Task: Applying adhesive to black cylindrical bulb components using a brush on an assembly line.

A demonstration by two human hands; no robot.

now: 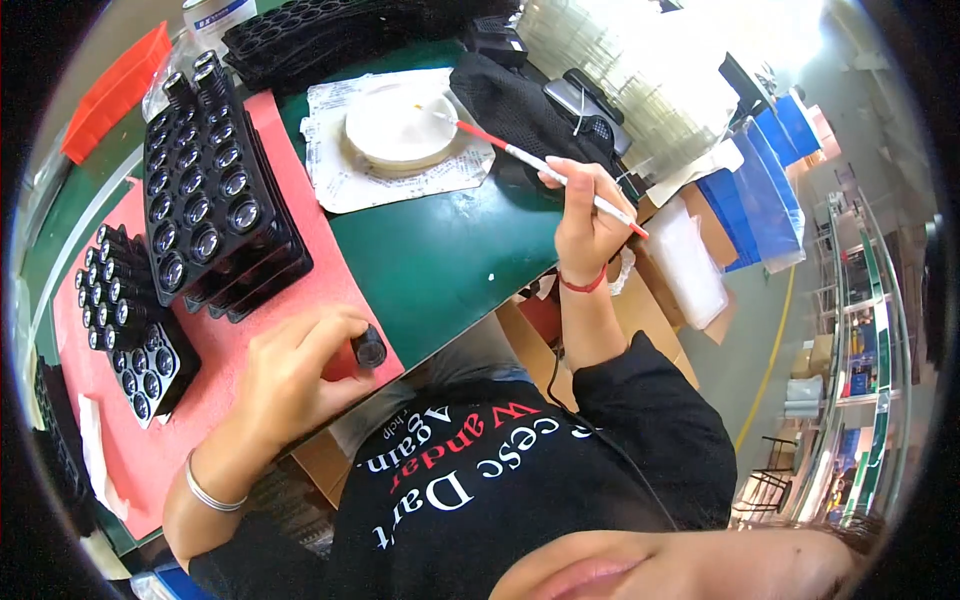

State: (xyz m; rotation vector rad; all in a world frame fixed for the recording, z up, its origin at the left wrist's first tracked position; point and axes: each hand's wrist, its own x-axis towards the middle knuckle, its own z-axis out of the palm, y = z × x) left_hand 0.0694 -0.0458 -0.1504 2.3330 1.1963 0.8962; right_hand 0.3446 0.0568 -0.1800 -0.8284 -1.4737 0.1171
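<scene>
My left hand pinches a short black cylinder with a glassy end, like a lens barrel, above the near edge of the pink mat. In my right hand is a slim brush with a red and white handle, held like a pen. Its tip reaches over the rim of a round white dish, though whether it touches the contents I cannot tell. The dish sits on a printed paper sheet. Beside my left hand, stacked black trays hold several similar barrels.
Left of the stack stands a smaller group of black barrels and a small black tray. A red bin and a can are at the back left. Black mesh cloth lies beyond the brush. An open carton stands at the right.
</scene>
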